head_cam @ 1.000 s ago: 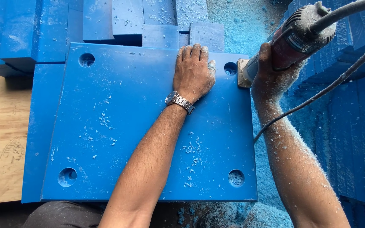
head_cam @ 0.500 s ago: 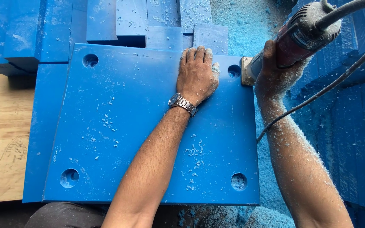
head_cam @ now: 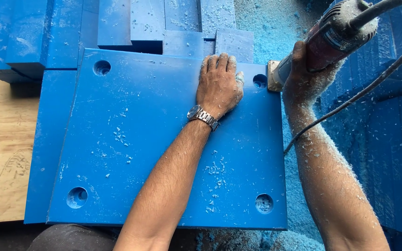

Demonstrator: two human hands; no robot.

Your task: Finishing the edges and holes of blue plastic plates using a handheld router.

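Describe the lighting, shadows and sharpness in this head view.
Head view: bright, even daylight; the blue plate shows no glare. The left hand and forearm cast a soft, short shadow on it. Hands, shavings and the power tool in the right hand are sharp; the far right edge looks slightly softer.

A blue plate (head_cam: pixel 164 139) is pressed flat by the left hand (head_cam: pixel 219 83) near its far right hole (head_cam: pixel 259 81). A trimmer (head_cam: pixel 331 37), gripped by the right hand (head_cam: pixel 303 76), is held against the plate's right edge beside that hole.
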